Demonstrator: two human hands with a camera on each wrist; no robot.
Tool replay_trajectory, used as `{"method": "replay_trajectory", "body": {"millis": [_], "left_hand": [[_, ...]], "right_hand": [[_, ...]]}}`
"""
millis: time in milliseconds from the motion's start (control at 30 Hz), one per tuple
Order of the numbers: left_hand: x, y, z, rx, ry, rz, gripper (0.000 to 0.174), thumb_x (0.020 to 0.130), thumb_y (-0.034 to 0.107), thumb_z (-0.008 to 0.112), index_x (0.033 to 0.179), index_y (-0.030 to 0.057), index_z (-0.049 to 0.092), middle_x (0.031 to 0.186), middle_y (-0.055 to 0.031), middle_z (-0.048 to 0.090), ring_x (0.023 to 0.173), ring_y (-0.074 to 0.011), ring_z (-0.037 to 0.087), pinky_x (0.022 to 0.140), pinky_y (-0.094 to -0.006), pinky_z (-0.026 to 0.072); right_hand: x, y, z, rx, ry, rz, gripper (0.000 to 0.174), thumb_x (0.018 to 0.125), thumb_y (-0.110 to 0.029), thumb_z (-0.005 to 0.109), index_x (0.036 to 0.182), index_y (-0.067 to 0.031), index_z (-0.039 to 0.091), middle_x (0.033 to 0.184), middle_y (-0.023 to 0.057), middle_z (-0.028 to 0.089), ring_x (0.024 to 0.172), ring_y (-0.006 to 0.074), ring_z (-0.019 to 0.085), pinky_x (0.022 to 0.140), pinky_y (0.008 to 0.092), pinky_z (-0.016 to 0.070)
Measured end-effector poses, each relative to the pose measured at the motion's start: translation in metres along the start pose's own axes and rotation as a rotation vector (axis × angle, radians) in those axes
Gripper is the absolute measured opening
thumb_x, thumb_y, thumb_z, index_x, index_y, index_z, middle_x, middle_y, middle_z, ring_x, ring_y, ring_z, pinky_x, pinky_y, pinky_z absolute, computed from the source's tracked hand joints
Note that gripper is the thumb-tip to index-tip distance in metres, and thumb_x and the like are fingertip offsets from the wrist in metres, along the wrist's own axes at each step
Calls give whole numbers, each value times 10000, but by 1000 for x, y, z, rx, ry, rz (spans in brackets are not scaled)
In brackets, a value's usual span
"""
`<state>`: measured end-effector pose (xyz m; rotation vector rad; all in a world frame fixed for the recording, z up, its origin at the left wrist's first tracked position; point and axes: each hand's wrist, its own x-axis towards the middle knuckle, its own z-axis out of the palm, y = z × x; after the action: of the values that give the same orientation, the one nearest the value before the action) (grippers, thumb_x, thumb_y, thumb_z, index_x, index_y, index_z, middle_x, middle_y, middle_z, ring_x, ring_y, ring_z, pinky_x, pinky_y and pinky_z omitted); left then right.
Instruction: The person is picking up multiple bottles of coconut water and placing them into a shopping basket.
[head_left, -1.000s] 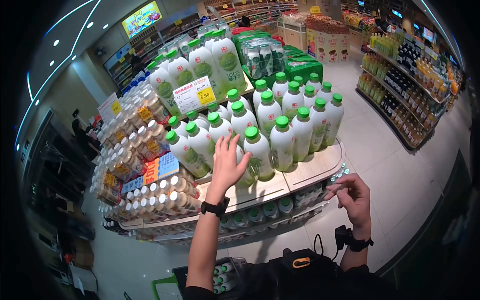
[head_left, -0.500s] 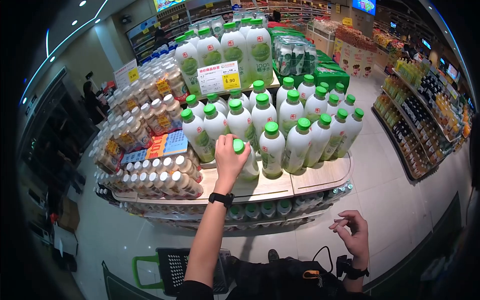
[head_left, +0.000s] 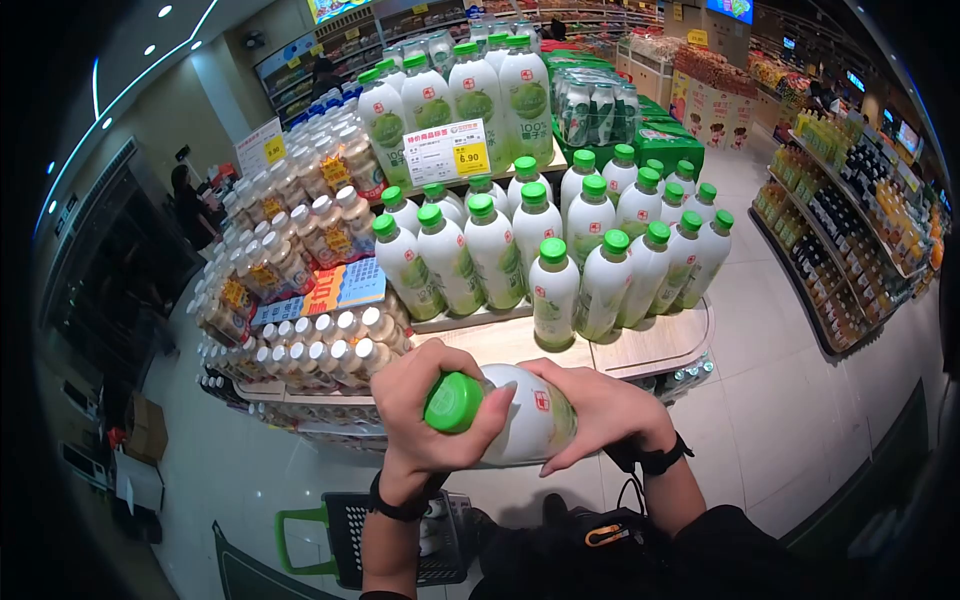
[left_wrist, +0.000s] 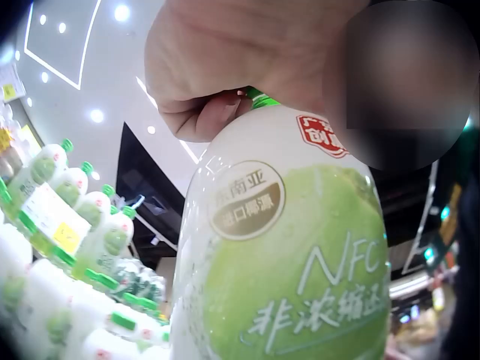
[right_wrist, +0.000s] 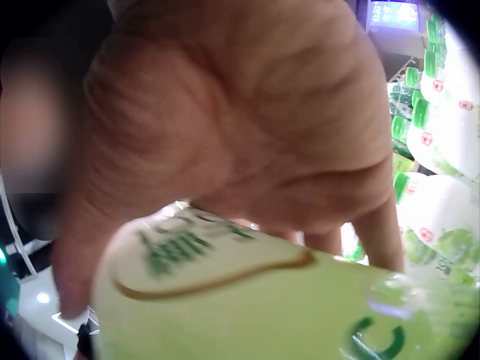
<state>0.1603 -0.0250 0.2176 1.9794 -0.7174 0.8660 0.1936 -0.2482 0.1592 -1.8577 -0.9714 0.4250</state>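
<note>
A white and green bottle [head_left: 520, 420] with a green cap lies tilted between both hands, in front of the display. My left hand [head_left: 430, 410] grips its neck, the fingers and thumb curled round just below the cap. Round the lower part of the bottle my right hand [head_left: 615, 415] is wrapped, thumb on the near side. In the left wrist view the bottle [left_wrist: 285, 247] shows its green label below the left hand [left_wrist: 247, 52]. The right wrist view has the right hand [right_wrist: 247, 127] over the bottle [right_wrist: 225, 300].
Rows of similar bottles [head_left: 555, 300] stand on the wooden display shelf [head_left: 650, 345]. Packs of small white-capped bottles [head_left: 325, 350] are at the left. Below is a dark basket [head_left: 350, 530] with a green handle. Another stocked shelf [head_left: 815, 260] stands at the right.
The bottle has come off the shelf toward the body in my left hand. My right hand has moved up and inward and taken hold of the bottle's lower part.
</note>
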Motion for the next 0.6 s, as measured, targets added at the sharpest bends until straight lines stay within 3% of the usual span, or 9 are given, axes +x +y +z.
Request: {"method": "replay_trajectory", "body": {"millis": [33, 100, 167, 233, 333, 433, 500, 567, 600], "left_hand": [[-1, 8, -9, -86, -6, -17, 299, 649, 213, 842, 768, 51, 620, 630, -51, 589, 529, -199, 578, 500, -290, 421], [6, 29, -29, -80, -6, 88, 407, 627, 311, 855, 823, 22, 648, 680, -75, 622, 551, -185, 587, 510, -277, 425], [15, 46, -38, -175, 93, 39, 587, 626, 431, 846, 940, -28, 660, 746, -92, 655, 602, -147, 593, 535, -264, 437], [17, 70, -47, -187, 245, -219, 1016, 601, 659, 845, 1212, -103, 564, 942, -118, 672, 668, -128, 590, 613, -249, 461], [-2, 73, -63, -120, 331, -320, 1313, 523, 777, 824, 1395, -103, 388, 1075, -134, 655, 808, -155, 621, 730, -282, 473], [-66, 35, -70, -260, -7, -474, 1421, 488, 685, 903, 1508, -50, 239, 1259, -153, 582, 1125, -232, 588, 903, -364, 472], [-118, 7, -51, -387, -232, -629, 1450, 455, 540, 978, 1530, -29, 190, 1417, -166, 460, 1308, -283, 475, 1014, -413, 443], [-146, 4, -20, -651, -90, -784, 1501, 400, 475, 1005, 1534, -27, 159, 1512, -170, 358, 1387, -289, 389, 1093, -429, 391], [-151, 2, -16, -647, -79, -788, 1501, 400, 475, 1005, 1534, -27, 159, 1512, -170, 358, 1387, -289, 389, 1093, -429, 391]], "right_hand": [[3, -9, 2, 11, -8, -6, 1026, 590, -391, 914, 1412, -69, 390, 1232, 190, 617, 1126, 362, 620, 949, 410, 507], [7, -23, 9, -16, 27, -218, 983, 552, -368, 919, 1350, -73, 428, 1090, 150, 680, 1005, 351, 670, 855, 395, 541], [18, -32, 20, 35, 55, -298, 991, 532, -375, 917, 1339, -64, 434, 1054, 140, 690, 979, 347, 679, 831, 395, 548], [25, -41, 24, 106, 67, -449, 1004, 523, -385, 921, 1334, -47, 434, 1055, 143, 692, 971, 345, 684, 824, 393, 548], [31, -44, 30, 126, 149, -485, 1042, 514, -396, 937, 1343, -27, 426, 1059, 152, 693, 964, 345, 691, 826, 380, 549], [27, -34, 39, 210, 225, -512, 1127, 511, -389, 956, 1399, -1, 382, 1167, 181, 655, 1041, 320, 677, 895, 382, 536], [27, -31, 52, 485, 267, -472, 1101, 487, -283, 989, 1394, -10, 427, 1271, 129, 609, 1110, 218, 624, 962, 365, 506], [26, -24, 67, 690, 288, -470, 1075, 480, -184, 1007, 1389, -19, 457, 1328, 100, 584, 1162, 157, 582, 1006, 358, 487], [22, -21, 74, 797, 318, -430, 1056, 487, -175, 1004, 1381, -18, 465, 1304, 101, 598, 1162, 164, 585, 1005, 354, 488]]}}
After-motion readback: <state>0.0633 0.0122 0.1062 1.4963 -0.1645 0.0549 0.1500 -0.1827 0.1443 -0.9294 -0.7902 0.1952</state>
